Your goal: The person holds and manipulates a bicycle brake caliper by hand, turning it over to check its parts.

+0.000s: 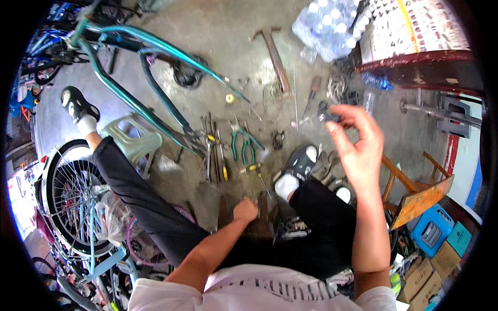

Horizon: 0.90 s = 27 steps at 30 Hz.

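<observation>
My right hand (358, 135) is raised at right, pinching a small dark part (328, 115) between thumb and fingers. My left hand (246, 210) is low in the middle, its fingers curled; what they grip is hidden. Tools lie on the concrete floor: green-handled pliers (248, 146), a yellow-handled screwdriver (224, 167), a yellow-and-black tool (251, 168), several wrenches (208, 158), a hammer (275, 57) and a brown-handled screwdriver (313, 88). A teal bicycle frame (119, 90) lies at the upper left.
A pale plastic stool (132, 135) and bicycle wheel (78, 192) are at left, a wooden stool (420, 202), blue crate (430, 228) and cardboard boxes (446, 259) at right, wrapped water bottles (327, 26) at top. My sandalled feet are spread among the tools.
</observation>
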{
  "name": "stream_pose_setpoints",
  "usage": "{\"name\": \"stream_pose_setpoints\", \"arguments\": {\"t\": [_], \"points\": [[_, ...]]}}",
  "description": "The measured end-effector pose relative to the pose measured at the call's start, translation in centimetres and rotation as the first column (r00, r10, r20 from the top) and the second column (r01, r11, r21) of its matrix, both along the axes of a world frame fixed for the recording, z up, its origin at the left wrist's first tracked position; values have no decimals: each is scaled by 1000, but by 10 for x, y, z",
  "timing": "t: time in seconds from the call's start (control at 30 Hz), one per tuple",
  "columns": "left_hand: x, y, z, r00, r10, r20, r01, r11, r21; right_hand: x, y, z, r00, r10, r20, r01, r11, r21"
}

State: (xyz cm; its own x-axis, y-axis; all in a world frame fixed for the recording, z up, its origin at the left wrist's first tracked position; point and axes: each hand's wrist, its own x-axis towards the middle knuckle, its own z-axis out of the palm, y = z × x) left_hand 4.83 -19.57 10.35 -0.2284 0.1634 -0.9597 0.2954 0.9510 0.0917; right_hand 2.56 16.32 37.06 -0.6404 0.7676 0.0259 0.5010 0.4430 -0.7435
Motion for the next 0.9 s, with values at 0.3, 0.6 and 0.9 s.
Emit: {"name": "stream_pose_setpoints", "arguments": {"t": [0.3, 0.6, 0.9], "points": [[24, -1, -10, 949, -268, 168, 285, 955, -86, -4, 59, 2, 998, 1, 68, -29, 909, 417], [-27, 45, 23, 970, 66, -234, 32, 919, 393, 12, 62, 8, 978, 120, -171, -101, 988, 117], [-78, 113, 174, 765, 564, 312, -455, 130, 881, 29, -32, 47, 876, 9, -483, -213, 904, -370]]}}
